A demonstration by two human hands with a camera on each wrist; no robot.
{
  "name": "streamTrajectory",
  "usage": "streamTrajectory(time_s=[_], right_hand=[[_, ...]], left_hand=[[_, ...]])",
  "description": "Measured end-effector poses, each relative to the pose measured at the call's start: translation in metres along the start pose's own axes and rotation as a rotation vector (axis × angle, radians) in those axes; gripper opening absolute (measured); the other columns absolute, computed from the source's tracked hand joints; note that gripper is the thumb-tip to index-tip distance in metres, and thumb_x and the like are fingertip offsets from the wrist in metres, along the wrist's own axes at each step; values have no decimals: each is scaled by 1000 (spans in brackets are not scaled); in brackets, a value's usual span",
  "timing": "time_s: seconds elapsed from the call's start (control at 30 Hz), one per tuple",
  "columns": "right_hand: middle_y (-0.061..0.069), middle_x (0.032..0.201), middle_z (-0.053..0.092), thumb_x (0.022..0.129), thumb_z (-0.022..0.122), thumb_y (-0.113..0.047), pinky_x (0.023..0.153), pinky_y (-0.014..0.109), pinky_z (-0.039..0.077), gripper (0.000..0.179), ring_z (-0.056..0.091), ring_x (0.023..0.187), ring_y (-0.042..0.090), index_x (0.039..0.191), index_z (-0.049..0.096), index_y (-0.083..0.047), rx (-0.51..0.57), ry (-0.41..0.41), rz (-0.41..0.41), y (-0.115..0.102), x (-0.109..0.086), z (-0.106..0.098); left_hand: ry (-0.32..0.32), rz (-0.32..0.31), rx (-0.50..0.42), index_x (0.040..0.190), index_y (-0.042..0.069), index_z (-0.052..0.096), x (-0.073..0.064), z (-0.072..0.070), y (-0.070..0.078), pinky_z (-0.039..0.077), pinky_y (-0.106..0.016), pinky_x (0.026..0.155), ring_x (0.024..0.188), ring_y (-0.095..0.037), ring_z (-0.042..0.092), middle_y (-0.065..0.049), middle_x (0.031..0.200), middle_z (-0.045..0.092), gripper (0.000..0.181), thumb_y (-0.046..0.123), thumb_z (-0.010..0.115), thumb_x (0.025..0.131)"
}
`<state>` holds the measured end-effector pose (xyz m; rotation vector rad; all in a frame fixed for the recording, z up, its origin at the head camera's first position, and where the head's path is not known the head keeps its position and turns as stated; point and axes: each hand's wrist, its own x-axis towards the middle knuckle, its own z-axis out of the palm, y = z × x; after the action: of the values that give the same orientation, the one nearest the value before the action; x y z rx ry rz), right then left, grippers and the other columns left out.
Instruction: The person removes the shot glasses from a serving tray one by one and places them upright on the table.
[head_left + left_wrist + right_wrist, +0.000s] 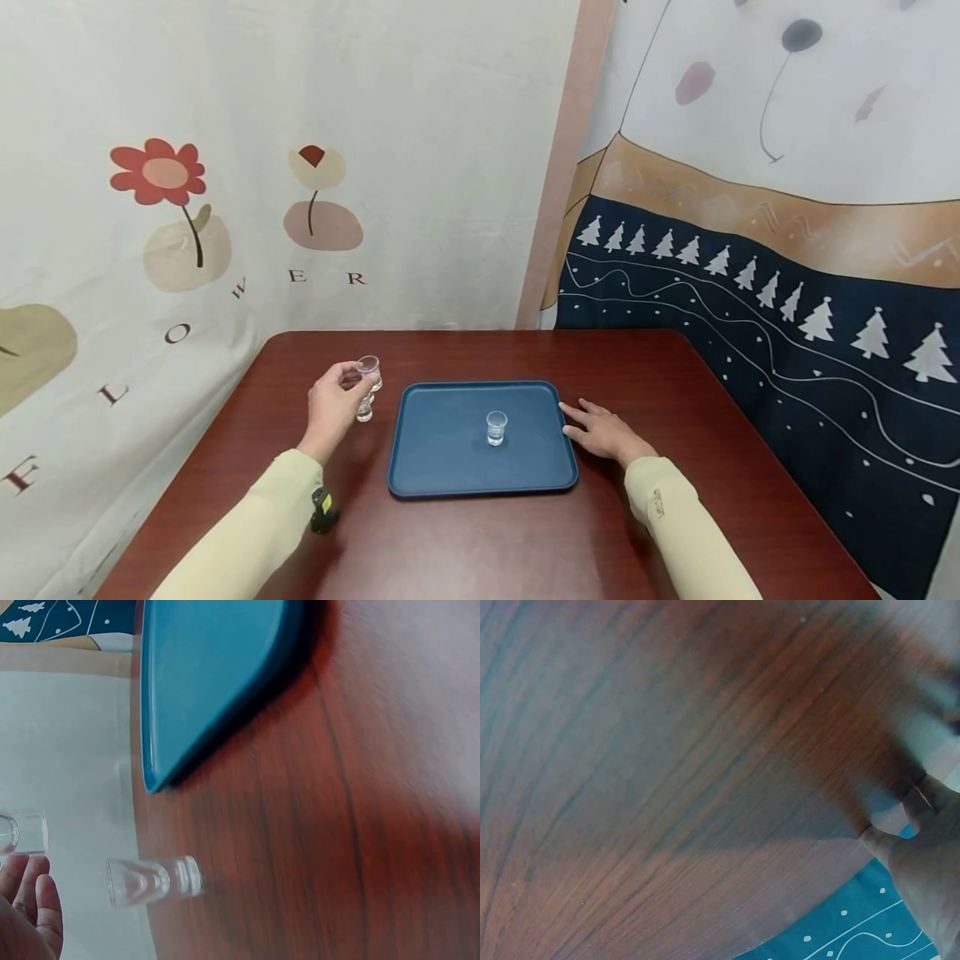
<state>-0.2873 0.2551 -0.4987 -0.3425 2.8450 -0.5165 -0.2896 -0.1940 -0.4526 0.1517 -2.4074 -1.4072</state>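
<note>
My left hand (333, 407) pinches a small clear shot glass (369, 367) above the table, left of the blue tray. Just beneath it, a second shot glass (364, 409) stands upright on the wood, partly hidden by the held one and my fingers. The left wrist view shows the held glass (28, 832) apart from the standing glass (154, 882). A third shot glass (497, 428) stands upright on the blue tray (442, 467), right of its middle. At the tray's right rim lies my right hand (606, 433), fingers spread and fingertips at the edge.
The dark red wooden table (480, 550) carries the tray near its middle. A light curtain with printed flowers (450, 167) hangs behind, and a navy cloth with white trees (675, 283) hangs at the right. A dark device (325, 511) sits on the left wrist.
</note>
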Motion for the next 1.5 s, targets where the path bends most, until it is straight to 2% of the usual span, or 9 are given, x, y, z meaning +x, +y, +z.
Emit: streamTrajectory(time_s=[0.1, 0.23, 0.43, 0.63, 0.9, 1.1, 1.3, 1.5], right_hand=[[23, 158, 28, 103, 50, -40, 111, 65, 21, 55, 23, 144, 46, 154, 39, -21, 0, 3, -3, -1, 0, 0], [24, 158, 27, 104, 50, -39, 111, 65, 20, 55, 22, 144, 46, 154, 38, -21, 1, 1, -5, -1, 1, -1], [23, 158, 26, 104, 50, -39, 112, 65, 18, 55, 21, 144, 46, 154, 38, -21, 2, -1, 6, -1, 1, -1], [23, 158, 26, 104, 49, -39, 112, 65, 18, 55, 21, 145, 46, 155, 37, -21, -1, -5, 7, 0, 0, -1], [24, 158, 27, 104, 49, -38, 112, 66, 18, 55, 21, 144, 46, 154, 38, -20, 1, -2, 6, -2, -1, -2], [24, 158, 27, 104, 49, -37, 112, 65, 19, 55, 22, 144, 46, 154, 37, -19, -2, 0, 5, -4, -4, -2], [24, 158, 27, 104, 49, -37, 112, 65, 18, 55, 22, 144, 46, 154, 37, -20, 0, 2, 6, -3, -3, -2], [24, 158, 27, 104, 49, -38, 112, 65, 19, 55, 22, 144, 46, 154, 38, -20, 1, 4, 1, -2, -1, -2]], left_hand=[[17, 6, 32, 121, 4, 63, -4, -10, -4, 49, -21, 76, 103, -26, 66, -16, 112, 70, 45, 34, 75, 90], [37, 0, 49, 120, 3, 64, -11, -18, -9, 47, -17, 75, 103, -27, 66, -16, 112, 70, 44, 33, 74, 90], [42, -17, 82, 119, 4, 64, -20, -23, -19, 47, -18, 76, 103, -27, 66, -15, 111, 70, 42, 33, 74, 91], [36, -24, 103, 117, 1, 65, -29, -21, -31, 47, -17, 74, 99, -29, 69, -18, 108, 71, 40, 27, 76, 89], [51, -38, 132, 115, -1, 65, -37, -16, -41, 49, -38, 82, 97, -32, 69, -20, 105, 71, 38, 23, 76, 89], [27, -78, 142, 115, -2, 64, -37, -14, -45, 49, -37, 81, 99, -33, 68, -21, 106, 71, 38, 24, 75, 89], [9, -98, 157, 114, -3, 63, -36, -9, -48, 48, -47, 86, 101, -37, 66, -23, 109, 70, 38, 24, 74, 89], [4, -122, 161, 115, -3, 62, -34, -5, -54, 48, -49, 87, 103, -38, 64, -25, 111, 68, 39, 24, 73, 90]])
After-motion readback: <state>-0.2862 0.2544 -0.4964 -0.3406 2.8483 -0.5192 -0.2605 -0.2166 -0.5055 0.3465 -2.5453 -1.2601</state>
